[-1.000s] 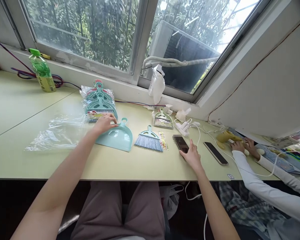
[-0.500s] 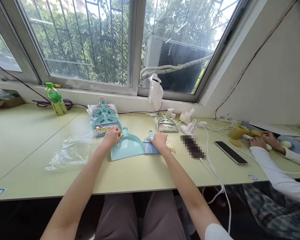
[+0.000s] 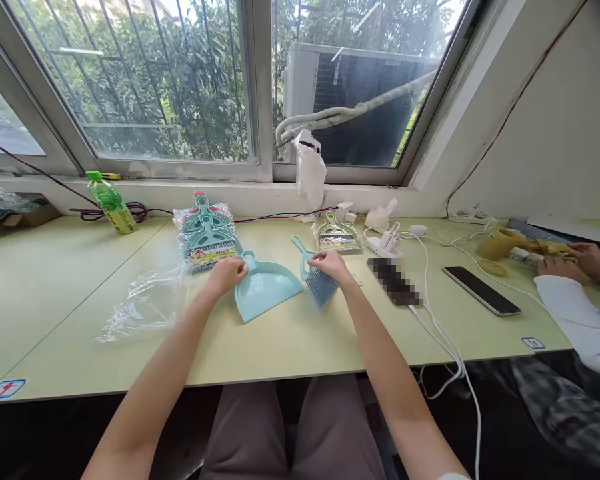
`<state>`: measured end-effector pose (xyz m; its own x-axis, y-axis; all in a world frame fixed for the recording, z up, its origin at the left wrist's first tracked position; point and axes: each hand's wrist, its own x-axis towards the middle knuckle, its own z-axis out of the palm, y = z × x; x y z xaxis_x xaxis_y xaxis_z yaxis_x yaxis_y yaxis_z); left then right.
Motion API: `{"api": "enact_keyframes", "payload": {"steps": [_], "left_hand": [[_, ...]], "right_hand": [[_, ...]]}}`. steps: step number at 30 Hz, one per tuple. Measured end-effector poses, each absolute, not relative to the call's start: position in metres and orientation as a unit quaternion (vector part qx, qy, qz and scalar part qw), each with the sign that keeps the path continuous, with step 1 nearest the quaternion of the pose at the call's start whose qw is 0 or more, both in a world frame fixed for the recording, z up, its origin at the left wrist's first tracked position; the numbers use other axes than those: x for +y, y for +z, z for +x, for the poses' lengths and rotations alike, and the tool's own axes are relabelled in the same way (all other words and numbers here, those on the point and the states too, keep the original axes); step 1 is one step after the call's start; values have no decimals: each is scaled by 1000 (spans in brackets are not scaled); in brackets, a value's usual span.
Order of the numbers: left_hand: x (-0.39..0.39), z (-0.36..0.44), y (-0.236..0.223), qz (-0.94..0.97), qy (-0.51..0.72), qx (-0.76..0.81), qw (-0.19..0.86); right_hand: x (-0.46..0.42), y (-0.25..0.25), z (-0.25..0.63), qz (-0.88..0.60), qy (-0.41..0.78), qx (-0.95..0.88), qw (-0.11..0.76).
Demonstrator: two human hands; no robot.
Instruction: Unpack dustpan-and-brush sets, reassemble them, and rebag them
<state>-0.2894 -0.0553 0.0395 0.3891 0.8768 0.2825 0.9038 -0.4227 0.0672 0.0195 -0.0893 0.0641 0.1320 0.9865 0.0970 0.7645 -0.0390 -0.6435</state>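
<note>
I record left fingers [image 3: 241, 269] pinching the dustpan [image 3: 269, 288] at ten o'clock; right fingers [image 3: 321, 256] grasp the brush [image 3: 321, 288], at the dustpan's three o'clock. Judged step: handling both; next calls for steady grips.

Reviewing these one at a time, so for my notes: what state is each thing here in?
Left hand: pinching the dustpan's edge
Right hand: gripping the brush
Dustpan: unwrapped, hollow side up
Brush: unwrapped, held at a slant
Stacked sets: wrapped
Small set: wrapped
Plastic bag: crumpled
Bottle: capped
Unblurred phone: face up, screen dark
</note>
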Motion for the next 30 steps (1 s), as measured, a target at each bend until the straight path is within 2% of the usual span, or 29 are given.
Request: {"api": "enact_keyframes", "payload": {"steps": [2, 4, 11, 18, 23, 30], "left_hand": [[-61, -280, 39, -841, -140, -522, 19], [-68, -267, 37, -851, -149, -504, 3], [-93, -229, 32, -890, -189, -414, -6], [-94, -240, 48, -916, -256, -303, 62], [-79, -253, 44, -908, -214, -330, 147], [-71, -250, 25, -909, -178, -362, 103]], "right_hand": [[-92, 67, 15, -669, 229, -635, 311], [-98, 68, 3, -663, 225, -649, 299], [-116, 57, -37, -657, 95, -718, 210], [-117, 51, -40, -651, 81, -732, 187], [-119, 50, -42, -640, 93, -740, 186], [-121, 44, -50, -639, 91, -740, 188]]}}
